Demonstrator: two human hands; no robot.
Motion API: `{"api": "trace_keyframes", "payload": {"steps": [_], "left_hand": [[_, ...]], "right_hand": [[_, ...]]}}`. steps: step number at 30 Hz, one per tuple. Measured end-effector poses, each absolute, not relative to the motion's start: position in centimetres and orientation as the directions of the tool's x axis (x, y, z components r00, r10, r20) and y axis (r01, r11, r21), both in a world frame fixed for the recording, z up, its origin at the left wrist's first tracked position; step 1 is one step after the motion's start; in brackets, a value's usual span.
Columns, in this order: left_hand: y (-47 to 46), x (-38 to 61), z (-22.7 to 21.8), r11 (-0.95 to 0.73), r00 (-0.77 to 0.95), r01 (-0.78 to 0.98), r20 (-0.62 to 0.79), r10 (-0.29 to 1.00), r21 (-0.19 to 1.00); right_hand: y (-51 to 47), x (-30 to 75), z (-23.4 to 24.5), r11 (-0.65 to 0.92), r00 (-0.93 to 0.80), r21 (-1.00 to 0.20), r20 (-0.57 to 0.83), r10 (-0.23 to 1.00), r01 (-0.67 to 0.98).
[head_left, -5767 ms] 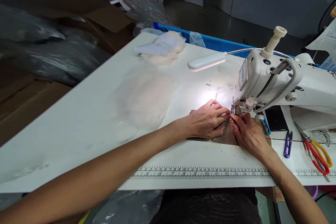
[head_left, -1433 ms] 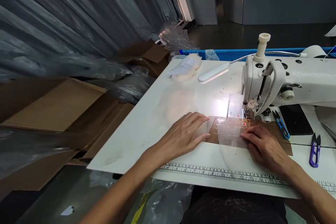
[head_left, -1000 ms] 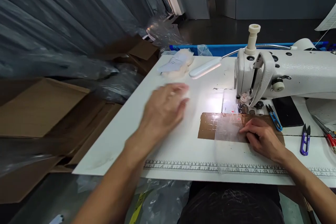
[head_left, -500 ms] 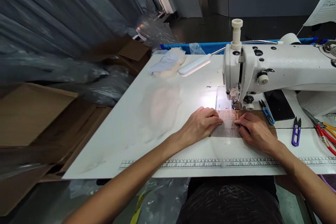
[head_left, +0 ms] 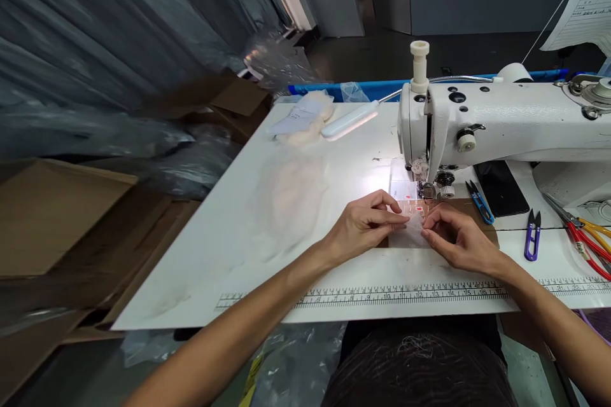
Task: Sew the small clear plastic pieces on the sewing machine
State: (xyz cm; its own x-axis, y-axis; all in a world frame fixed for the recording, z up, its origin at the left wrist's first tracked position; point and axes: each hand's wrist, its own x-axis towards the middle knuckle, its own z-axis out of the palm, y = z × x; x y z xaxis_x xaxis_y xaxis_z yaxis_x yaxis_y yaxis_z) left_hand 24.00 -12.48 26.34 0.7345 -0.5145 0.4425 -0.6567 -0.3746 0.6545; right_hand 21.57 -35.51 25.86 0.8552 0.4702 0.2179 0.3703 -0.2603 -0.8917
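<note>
A small clear plastic piece (head_left: 411,227) with red marks lies on a brown taped patch just in front of the needle of the white sewing machine (head_left: 501,121). My left hand (head_left: 365,226) pinches its left edge with thumb and fingertips. On the other side, my right hand (head_left: 456,240) has its fingers curled on the right edge. Both hands rest on the white table (head_left: 229,235), lit by the machine's lamp (head_left: 349,121).
Blue thread snips (head_left: 478,201), purple snips (head_left: 531,243) and red and yellow scissors (head_left: 582,238) lie right of the hands, by a black phone (head_left: 501,187). A pale fabric pile with a paper slip (head_left: 301,122) sits at the far edge. Cardboard boxes (head_left: 57,216) stand left. A ruler strip (head_left: 405,294) runs along the near edge.
My left hand swung out to the left over the table, then came back to the clear piece. Both hands went from lying flat on it to pinching its edges. The view turned right.
</note>
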Motion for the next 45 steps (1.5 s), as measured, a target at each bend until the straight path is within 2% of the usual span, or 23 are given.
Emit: {"api": "trace_keyframes", "payload": {"steps": [3, 6, 8, 10, 13, 17, 20, 22, 24, 28, 32, 38, 42, 45], "left_hand": [[-12.6, 23.4, 27.3, -0.268, 0.755, -0.620, 0.468, -0.460, 0.737], [-13.0, 22.7, 28.1, -0.154, 0.736, -0.593, 0.455, -0.502, 0.790], [-13.4, 22.4, 28.5, -0.088, 0.712, -0.553, 0.415, -0.566, 0.828], [-13.7, 22.2, 28.8, -0.039, 0.687, -0.502, 0.371, -0.625, 0.864], [-13.5, 22.3, 28.9, 0.026, 0.702, -0.429, 0.351, -0.620, 0.903], [-12.3, 22.9, 28.9, 0.101, 0.844, -0.255, 0.273, -0.461, 0.962], [-11.6, 23.0, 29.0, 0.084, 0.891, -0.112, 0.137, -0.433, 0.990], [-11.7, 22.7, 29.0, 0.063, 0.882, -0.049, 0.073, -0.466, 0.997], [-12.3, 22.2, 28.8, 0.038, 0.865, -0.012, 0.029, -0.502, 0.999], [-14.1, 21.1, 28.1, -0.065, 0.878, -0.087, 0.046, -0.477, 0.994], [-14.0, 21.0, 28.8, -0.127, 0.914, -0.123, 0.063, -0.400, 0.984], [-12.1, 21.1, 30.7, -0.091, 0.880, -0.042, -0.007, -0.474, 0.995], [-13.6, 20.1, 29.4, -0.104, 0.917, -0.084, 0.036, -0.397, 0.991], [-14.8, 19.4, 28.2, -0.138, 0.909, -0.127, 0.060, -0.413, 0.982]], "right_hand": [[-35.3, 21.6, 26.0, -0.176, 0.916, -0.961, 0.135, 0.377, 0.214], [-35.5, 21.7, 25.9, -0.217, 0.957, -0.966, 0.074, 0.281, 0.138], [-35.6, 21.7, 26.0, -0.206, 0.940, -0.968, 0.068, 0.333, 0.144], [-35.7, 21.6, 26.1, -0.127, 0.893, -0.980, 0.083, 0.441, 0.154], [-35.5, 21.5, 25.8, -0.001, 0.834, -0.998, 0.052, 0.549, 0.063], [-35.3, 21.8, 25.1, 0.075, 0.862, -0.990, -0.068, 0.503, -0.122], [-35.4, 22.0, 25.2, 0.066, 0.886, -0.982, -0.128, 0.446, -0.175], [-35.4, 22.0, 25.5, 0.044, 0.875, -0.982, -0.146, 0.461, -0.186], [-35.3, 21.9, 25.9, 0.010, 0.836, -0.981, -0.161, 0.525, -0.195], [-35.2, 21.6, 26.0, -0.037, 0.781, -0.987, -0.146, 0.607, -0.155], [-35.1, 21.9, 25.6, 0.005, 0.819, -0.992, -0.102, 0.565, -0.126], [-35.3, 22.0, 25.6, -0.018, 0.893, -0.991, -0.126, 0.432, -0.131], [-35.0, 21.6, 26.2, -0.016, 0.835, -0.999, -0.048, 0.548, -0.047], [-34.7, 21.4, 26.6, -0.069, 0.757, -0.996, 0.003, 0.654, 0.064]]}}
